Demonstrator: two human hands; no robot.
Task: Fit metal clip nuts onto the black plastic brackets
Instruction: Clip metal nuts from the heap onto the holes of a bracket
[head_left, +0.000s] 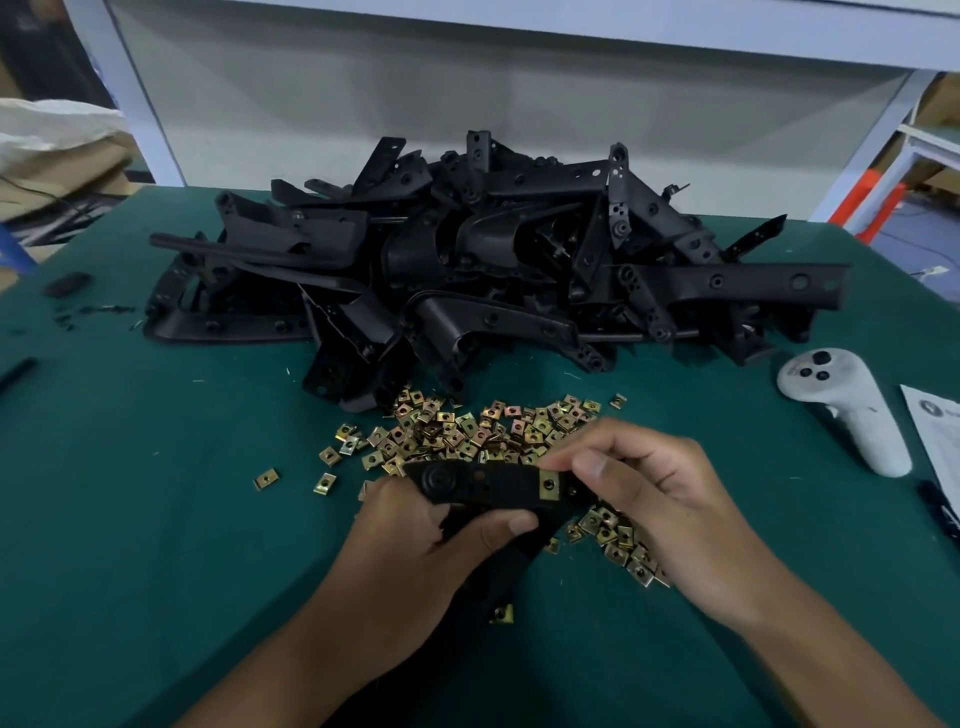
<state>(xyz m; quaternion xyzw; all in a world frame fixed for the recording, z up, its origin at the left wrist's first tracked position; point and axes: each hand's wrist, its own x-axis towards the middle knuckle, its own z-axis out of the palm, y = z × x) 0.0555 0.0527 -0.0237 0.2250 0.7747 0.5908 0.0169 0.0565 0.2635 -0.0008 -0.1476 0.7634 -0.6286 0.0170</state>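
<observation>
My left hand (415, 525) grips a black bracket (488, 486) over the desk (156, 519) while my right hand (654, 493) pinches the clip nut (549, 485) on it.

Black bracket (493, 486) bears brass clip nut (549, 485), seemingly seated

left hand (415, 540): grips black bracket (488, 486) from below, thumb across its near edge
right hand (660, 499): fingertips pinch the bracket's right end, at a brass clip nut (549, 486) seated on it
loose nuts (467, 431): scattered heap on green table (156, 519), behind and under the hands
bracket pile (493, 260): big black heap further back
controller (841, 405): white, lying at right, well apart from hands
</observation>
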